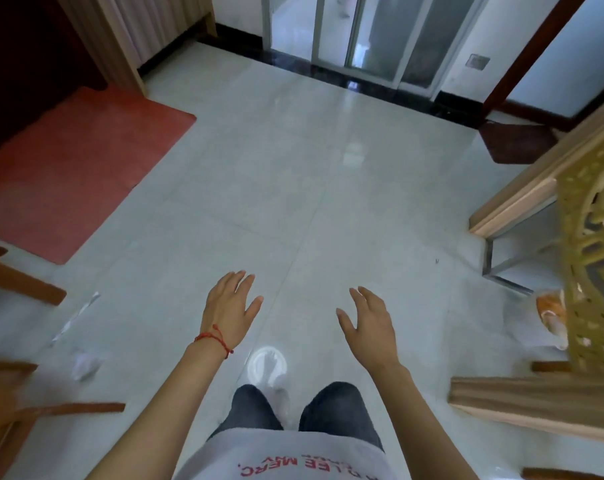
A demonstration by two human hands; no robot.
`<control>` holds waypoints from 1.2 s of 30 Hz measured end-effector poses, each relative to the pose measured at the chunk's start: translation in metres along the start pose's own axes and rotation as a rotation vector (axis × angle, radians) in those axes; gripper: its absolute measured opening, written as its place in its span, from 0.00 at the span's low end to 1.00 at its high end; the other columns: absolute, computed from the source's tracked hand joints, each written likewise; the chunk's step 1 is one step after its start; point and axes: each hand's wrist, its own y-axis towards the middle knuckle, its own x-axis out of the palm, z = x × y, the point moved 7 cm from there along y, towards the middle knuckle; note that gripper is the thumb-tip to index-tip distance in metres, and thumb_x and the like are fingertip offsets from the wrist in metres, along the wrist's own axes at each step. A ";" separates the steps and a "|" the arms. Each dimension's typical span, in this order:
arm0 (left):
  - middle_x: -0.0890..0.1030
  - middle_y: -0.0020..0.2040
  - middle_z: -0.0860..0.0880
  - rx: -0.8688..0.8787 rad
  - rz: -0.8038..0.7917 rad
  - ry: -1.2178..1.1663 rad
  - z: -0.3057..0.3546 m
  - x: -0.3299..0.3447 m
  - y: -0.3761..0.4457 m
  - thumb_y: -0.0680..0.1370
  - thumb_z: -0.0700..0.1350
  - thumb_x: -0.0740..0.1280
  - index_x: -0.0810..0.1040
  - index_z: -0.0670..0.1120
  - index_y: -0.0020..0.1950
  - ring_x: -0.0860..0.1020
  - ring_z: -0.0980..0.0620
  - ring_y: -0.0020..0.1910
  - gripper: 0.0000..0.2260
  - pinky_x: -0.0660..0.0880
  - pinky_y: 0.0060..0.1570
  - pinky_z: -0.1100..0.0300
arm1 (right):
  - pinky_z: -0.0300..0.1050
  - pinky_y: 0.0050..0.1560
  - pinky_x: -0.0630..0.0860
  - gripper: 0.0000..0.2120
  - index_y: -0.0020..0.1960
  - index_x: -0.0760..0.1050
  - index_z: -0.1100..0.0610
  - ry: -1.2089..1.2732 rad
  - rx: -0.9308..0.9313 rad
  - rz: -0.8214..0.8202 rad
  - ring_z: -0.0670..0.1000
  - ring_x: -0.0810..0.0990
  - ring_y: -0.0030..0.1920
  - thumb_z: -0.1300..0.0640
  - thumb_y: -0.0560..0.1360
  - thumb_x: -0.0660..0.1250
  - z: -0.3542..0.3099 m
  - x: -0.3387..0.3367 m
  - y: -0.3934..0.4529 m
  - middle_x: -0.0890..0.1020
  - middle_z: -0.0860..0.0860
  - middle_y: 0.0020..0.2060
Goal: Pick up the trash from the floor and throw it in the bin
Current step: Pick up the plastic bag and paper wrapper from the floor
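Observation:
Both of my hands hover over the pale tiled floor with fingers spread and nothing in them: my left hand (229, 308), with a red string on the wrist, and my right hand (369, 322). A clear plastic cup (267, 370) lies on the floor just in front of my feet, between my arms. A crumpled white paper (84, 365) lies to the left, and a long clear wrapper strip (75, 317) lies beyond it. An orange and white wrapper (551, 315) lies at the right, by the table. No bin is in view.
A red mat (72, 168) covers the floor at the left. Wooden chair legs (20, 282) stand at the left edge. A wooden table with a carved golden chair (591, 237) fills the right side. A sliding glass door (362, 39) is straight ahead, with a dark mat (515, 142) near it.

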 end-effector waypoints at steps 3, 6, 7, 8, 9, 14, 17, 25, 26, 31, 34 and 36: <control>0.64 0.72 0.43 -0.045 0.008 0.010 -0.010 -0.007 0.030 0.79 0.50 0.59 0.63 0.43 0.70 0.58 0.45 0.73 0.22 0.55 0.72 0.52 | 0.48 0.70 0.59 0.24 0.71 0.62 0.57 0.003 -0.038 -0.033 0.53 0.60 0.72 0.48 0.78 0.58 -0.015 0.000 0.049 0.65 0.55 0.71; 0.64 0.72 0.43 -0.121 0.038 -0.002 -0.023 -0.012 0.057 0.79 0.50 0.59 0.63 0.43 0.70 0.58 0.45 0.73 0.22 0.54 0.72 0.53 | 0.49 0.70 0.59 0.24 0.71 0.62 0.57 -0.010 -0.121 -0.072 0.54 0.60 0.72 0.48 0.78 0.58 -0.034 0.002 0.102 0.65 0.56 0.71; 0.64 0.72 0.43 -0.150 0.054 -0.010 -0.027 -0.015 0.067 0.79 0.50 0.59 0.63 0.43 0.70 0.58 0.45 0.73 0.22 0.54 0.72 0.53 | 0.49 0.70 0.59 0.24 0.71 0.62 0.57 -0.020 -0.151 -0.086 0.54 0.60 0.72 0.48 0.78 0.58 -0.042 0.002 0.119 0.65 0.56 0.71; 0.64 0.73 0.43 -0.180 0.069 -0.013 -0.031 -0.016 0.075 0.79 0.50 0.59 0.63 0.43 0.70 0.58 0.45 0.73 0.22 0.53 0.72 0.53 | 0.49 0.70 0.59 0.24 0.71 0.62 0.58 -0.029 -0.178 -0.103 0.54 0.60 0.72 0.48 0.78 0.58 -0.049 0.004 0.137 0.65 0.56 0.71; 0.64 0.73 0.44 -0.212 0.083 -0.015 -0.036 -0.018 0.084 0.79 0.50 0.59 0.63 0.43 0.70 0.57 0.45 0.73 0.22 0.53 0.72 0.53 | 0.48 0.70 0.59 0.24 0.71 0.62 0.58 -0.036 -0.208 -0.125 0.54 0.60 0.72 0.48 0.78 0.58 -0.056 0.006 0.154 0.65 0.56 0.71; 0.64 0.73 0.43 -0.425 0.184 -0.040 -0.058 -0.039 0.112 0.78 0.51 0.59 0.63 0.44 0.70 0.58 0.45 0.73 0.22 0.53 0.71 0.54 | 0.47 0.70 0.58 0.25 0.71 0.61 0.56 -0.086 -0.411 -0.282 0.53 0.59 0.72 0.48 0.78 0.58 -0.105 0.018 0.230 0.64 0.55 0.72; 0.65 0.72 0.43 -0.544 0.245 -0.051 -0.069 -0.051 0.118 0.78 0.51 0.59 0.64 0.43 0.70 0.59 0.45 0.73 0.22 0.54 0.71 0.53 | 0.46 0.70 0.59 0.25 0.71 0.62 0.56 -0.128 -0.569 -0.359 0.53 0.59 0.72 0.47 0.78 0.58 -0.142 0.026 0.265 0.64 0.55 0.71; 0.64 0.72 0.42 -0.838 0.363 -0.104 -0.103 -0.065 0.095 0.78 0.50 0.59 0.64 0.43 0.70 0.59 0.44 0.73 0.22 0.54 0.71 0.52 | 0.49 0.69 0.61 0.24 0.70 0.64 0.58 -0.174 -0.805 -0.499 0.54 0.62 0.71 0.48 0.77 0.59 -0.218 0.066 0.308 0.66 0.57 0.70; 0.64 0.72 0.42 -0.862 0.373 -0.104 -0.109 -0.067 0.092 0.78 0.50 0.59 0.64 0.43 0.70 0.59 0.44 0.73 0.22 0.54 0.71 0.52 | 0.49 0.69 0.61 0.24 0.70 0.63 0.58 -0.176 -0.821 -0.519 0.54 0.62 0.71 0.48 0.77 0.59 -0.226 0.072 0.309 0.66 0.56 0.70; 0.65 0.72 0.42 -0.945 0.397 -0.103 -0.150 -0.078 0.090 0.78 0.50 0.59 0.64 0.43 0.70 0.60 0.44 0.72 0.22 0.55 0.71 0.51 | 0.49 0.69 0.60 0.25 0.71 0.62 0.56 -0.215 -0.912 -0.593 0.53 0.60 0.72 0.47 0.78 0.58 -0.272 0.110 0.316 0.64 0.54 0.72; 0.64 0.72 0.42 -0.961 0.411 -0.117 -0.185 -0.090 0.100 0.78 0.51 0.59 0.64 0.43 0.70 0.59 0.43 0.73 0.22 0.55 0.71 0.51 | 0.48 0.69 0.60 0.25 0.71 0.62 0.56 -0.240 -0.953 -0.598 0.53 0.59 0.72 0.47 0.78 0.58 -0.310 0.135 0.327 0.64 0.54 0.72; 0.64 0.73 0.42 -0.977 0.420 -0.130 -0.214 -0.101 0.108 0.78 0.51 0.58 0.63 0.43 0.70 0.59 0.44 0.73 0.22 0.54 0.71 0.51 | 0.48 0.69 0.60 0.25 0.71 0.62 0.56 -0.245 -0.967 -0.599 0.53 0.59 0.72 0.47 0.78 0.58 -0.340 0.154 0.337 0.64 0.54 0.72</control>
